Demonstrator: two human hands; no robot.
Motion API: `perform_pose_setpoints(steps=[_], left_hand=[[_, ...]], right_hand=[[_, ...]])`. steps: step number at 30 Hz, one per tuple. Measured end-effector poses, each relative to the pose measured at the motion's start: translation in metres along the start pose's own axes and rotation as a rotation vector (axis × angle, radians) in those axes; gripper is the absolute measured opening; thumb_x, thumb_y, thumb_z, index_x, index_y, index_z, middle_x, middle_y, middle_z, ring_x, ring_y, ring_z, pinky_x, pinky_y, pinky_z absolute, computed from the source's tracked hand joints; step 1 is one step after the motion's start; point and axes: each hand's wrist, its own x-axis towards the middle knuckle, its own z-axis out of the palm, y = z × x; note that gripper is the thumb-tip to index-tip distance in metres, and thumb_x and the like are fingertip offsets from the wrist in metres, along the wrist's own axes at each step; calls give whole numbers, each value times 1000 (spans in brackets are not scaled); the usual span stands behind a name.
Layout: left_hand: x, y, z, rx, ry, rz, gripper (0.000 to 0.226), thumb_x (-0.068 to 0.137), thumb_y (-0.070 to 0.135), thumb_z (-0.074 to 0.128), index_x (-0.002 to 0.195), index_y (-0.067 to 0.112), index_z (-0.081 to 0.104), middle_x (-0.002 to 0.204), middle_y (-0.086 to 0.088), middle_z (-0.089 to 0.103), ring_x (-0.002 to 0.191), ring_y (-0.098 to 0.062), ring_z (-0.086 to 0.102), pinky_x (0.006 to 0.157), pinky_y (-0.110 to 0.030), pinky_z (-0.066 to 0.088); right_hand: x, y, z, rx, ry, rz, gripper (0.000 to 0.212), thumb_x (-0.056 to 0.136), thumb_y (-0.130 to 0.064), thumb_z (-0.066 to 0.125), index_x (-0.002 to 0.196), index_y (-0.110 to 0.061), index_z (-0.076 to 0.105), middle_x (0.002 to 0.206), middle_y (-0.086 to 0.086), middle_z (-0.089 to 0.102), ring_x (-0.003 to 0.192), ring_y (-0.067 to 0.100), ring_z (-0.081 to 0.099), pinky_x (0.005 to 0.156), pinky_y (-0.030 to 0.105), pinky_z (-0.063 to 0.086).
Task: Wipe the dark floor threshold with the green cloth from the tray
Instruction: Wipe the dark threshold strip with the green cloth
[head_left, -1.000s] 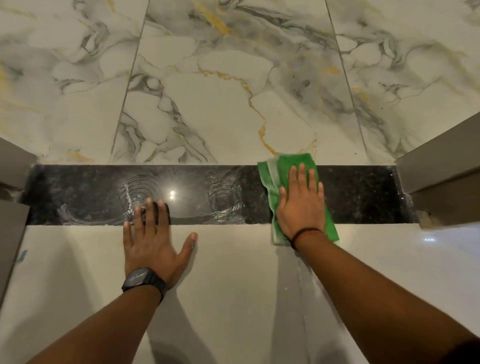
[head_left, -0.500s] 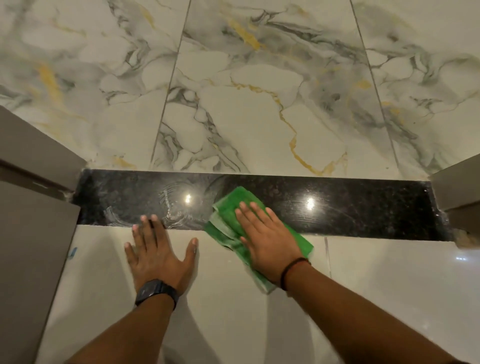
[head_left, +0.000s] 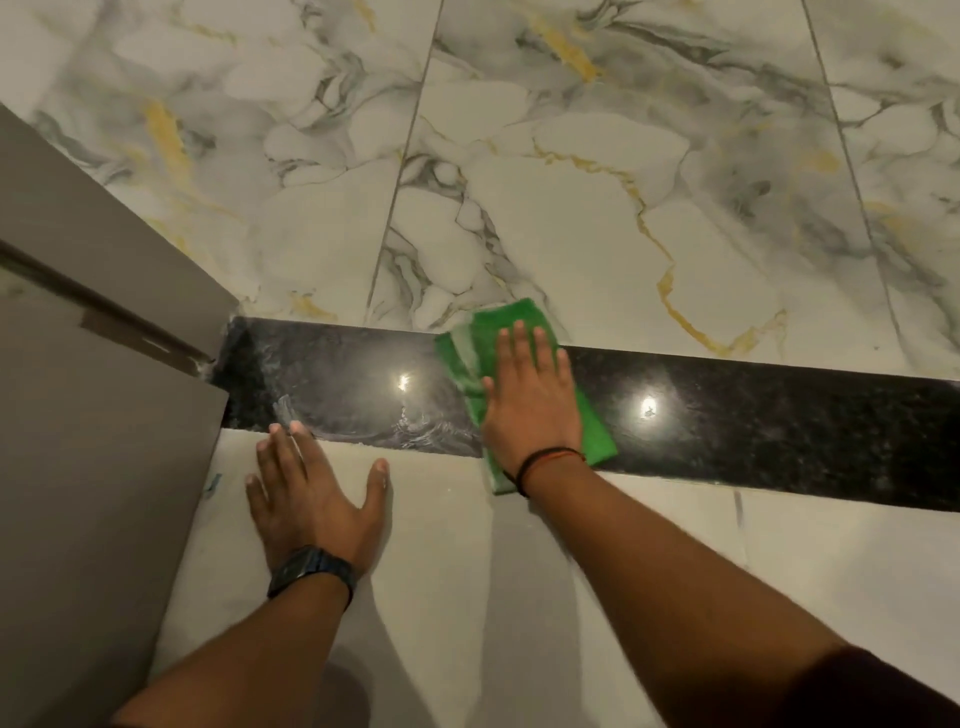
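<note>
A: So, where does it stand?

B: The right hand (head_left: 530, 400) lies flat and open, palm down on the green cloth (head_left: 597, 431), pressing rather than gripping. The cloth sits across the dark threshold (head_left: 779, 431), its far corner spilling onto the marble tile (head_left: 597, 218) beyond the threshold, its near corner onto the pale tile (head_left: 519, 597) on the person's side.

A: And the other hand?

B: The left hand (head_left: 311, 499) is spread open on the pale tile, fingertips just touching the threshold's near edge, holding nothing.

A: What might go wrong?

B: With only palm pressure, I'd guess the cloth could bunch or slide out from under the hand. Swirled streaks show on the threshold left of the cloth, toward the door frame (head_left: 104, 364); that corner could get missed. The bracing fingertips may also smudge the wiped edge.
</note>
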Motion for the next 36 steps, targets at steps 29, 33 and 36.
perform_pose_setpoints(steps=[29,33,36], left_hand=[[16,-35,-12,-10,6,-93,82,83,43,33,148,-3,15,157,-22,18,146,-33,18,119,-46,15],[15,-35,-13,-30,26,-74,84,79,44,30,147,-5,19,155,-25,22,144,-36,23,117,-49,19],[15,-35,-12,-39,29,-73,85,79,45,31,147,-4,18,155,-24,22,144,-36,22,117,-49,20]], right_hand=[[5,-130,28,-8,-124,-564,56,97,-31,24,148,-16,6,159,2,7,145,22,-3,116,43,-6],[-12,-91,22,-15,-144,-657,55,97,-32,31,148,-18,15,157,0,17,145,21,7,115,42,-2],[-5,-73,17,-33,-107,-509,54,97,-34,28,148,-19,15,157,1,18,145,21,8,115,42,-2]])
